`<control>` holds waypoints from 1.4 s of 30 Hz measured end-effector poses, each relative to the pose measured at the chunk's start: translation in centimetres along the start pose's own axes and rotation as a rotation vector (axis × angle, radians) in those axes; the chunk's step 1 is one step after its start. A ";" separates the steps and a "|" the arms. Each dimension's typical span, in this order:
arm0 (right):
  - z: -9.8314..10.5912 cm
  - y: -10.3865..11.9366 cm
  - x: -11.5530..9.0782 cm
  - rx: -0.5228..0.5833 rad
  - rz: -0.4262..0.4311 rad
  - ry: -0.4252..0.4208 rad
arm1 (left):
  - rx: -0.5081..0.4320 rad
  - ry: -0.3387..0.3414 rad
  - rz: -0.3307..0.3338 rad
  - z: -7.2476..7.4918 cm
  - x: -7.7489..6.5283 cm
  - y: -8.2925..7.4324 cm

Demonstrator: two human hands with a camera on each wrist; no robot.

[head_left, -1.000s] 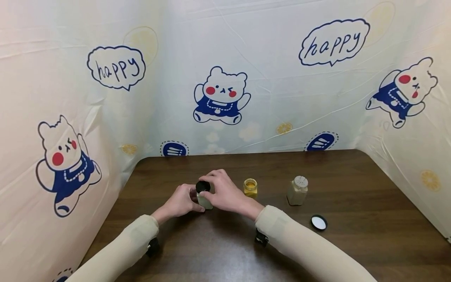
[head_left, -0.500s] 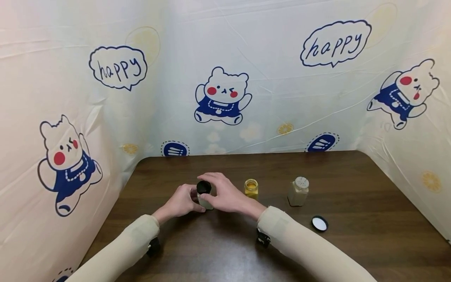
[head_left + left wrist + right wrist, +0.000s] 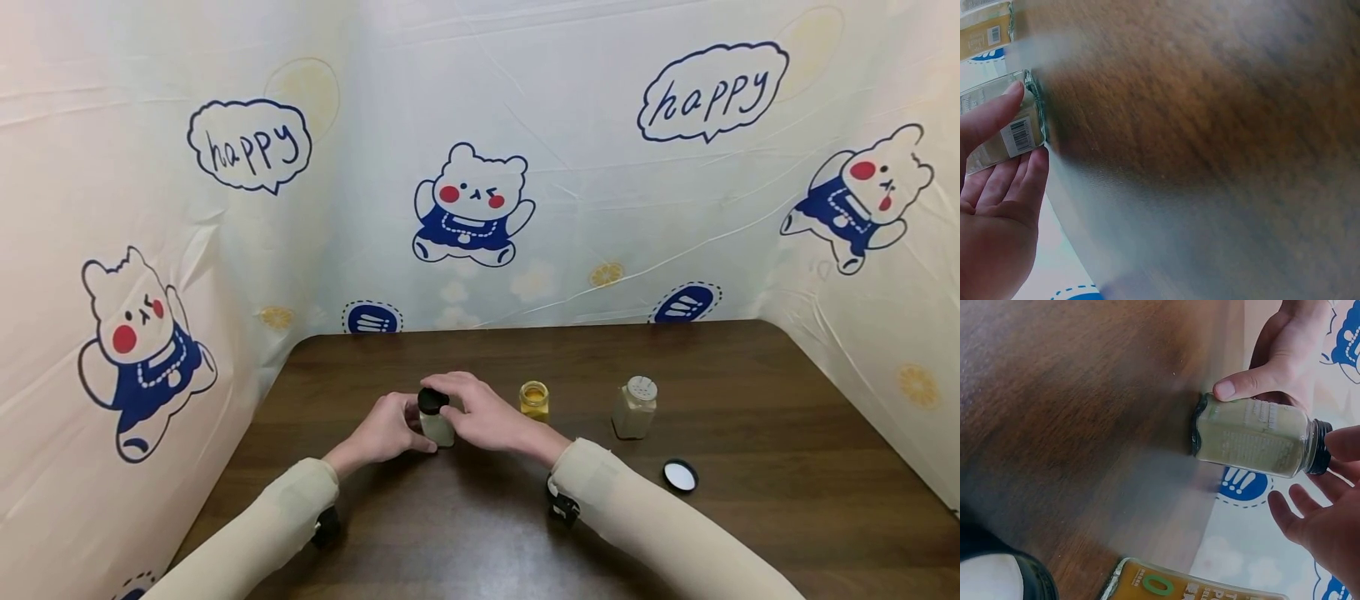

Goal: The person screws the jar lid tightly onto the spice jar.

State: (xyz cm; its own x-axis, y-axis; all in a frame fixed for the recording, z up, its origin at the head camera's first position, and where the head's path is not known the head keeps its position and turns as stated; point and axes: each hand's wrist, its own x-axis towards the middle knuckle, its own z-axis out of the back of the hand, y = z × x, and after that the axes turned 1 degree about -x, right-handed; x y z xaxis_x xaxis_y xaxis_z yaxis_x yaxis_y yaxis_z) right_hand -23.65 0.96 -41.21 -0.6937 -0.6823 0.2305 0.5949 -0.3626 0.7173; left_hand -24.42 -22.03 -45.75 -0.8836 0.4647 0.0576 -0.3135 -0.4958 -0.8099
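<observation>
A clear glass spice jar [image 3: 437,431] with pale greenish powder stands upright on the table, left of centre. My left hand [image 3: 384,428] grips its body low down, thumb in front; in the left wrist view the thumb lies over the glass beside a barcode label [image 3: 1020,135]. On the jar's neck sits a black screw cap [image 3: 1320,449]. My right hand [image 3: 486,412] pinches this cap between thumb and index finger, the other fingers loose behind it. A thin part of the cap's thread side shows in the right wrist view.
Right of my hands stands a small uncapped jar [image 3: 535,408] with orange-yellow contents. Farther right is a jar with a perforated shaker top [image 3: 642,387]. A loose black cap [image 3: 680,475], white inside up, lies in front of it. Printed cloth [image 3: 570,200] surrounds the table.
My right thumb has moved from the front of the cap to its right side, and the hand has turned slightly around it. The left hand and the jar have stayed in place.
</observation>
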 end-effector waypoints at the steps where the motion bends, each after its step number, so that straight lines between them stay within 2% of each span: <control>1: 0.0 0.0 0.0 -0.002 0.004 -0.001 | 0.000 0.001 -0.005 0.0 0.0 0.0; 13: 0.0 -0.2 0.1 -0.054 0.016 -0.008 | -0.041 0.006 -0.033 0.0 -0.2 -0.3; 22: -0.1 -0.1 0.1 -0.125 0.019 -0.049 | -0.008 -0.003 -0.017 0.0 -0.1 0.1; 34: -0.2 0.2 0.4 -0.241 -0.052 -0.083 | -0.012 0.011 -0.020 0.0 0.0 0.5; 42: -0.2 0.2 0.5 -0.243 -0.082 -0.098 | -0.018 0.009 -0.028 -0.1 0.0 0.3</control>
State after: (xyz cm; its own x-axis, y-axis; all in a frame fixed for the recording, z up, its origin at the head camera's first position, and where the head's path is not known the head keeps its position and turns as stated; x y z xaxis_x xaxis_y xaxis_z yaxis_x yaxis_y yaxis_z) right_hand -23.77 0.38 -41.09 -0.7723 -0.5842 0.2495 0.6072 -0.5635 0.5602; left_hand -24.47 -22.17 -46.06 -0.8716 0.4844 0.0751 -0.3314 -0.4693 -0.8185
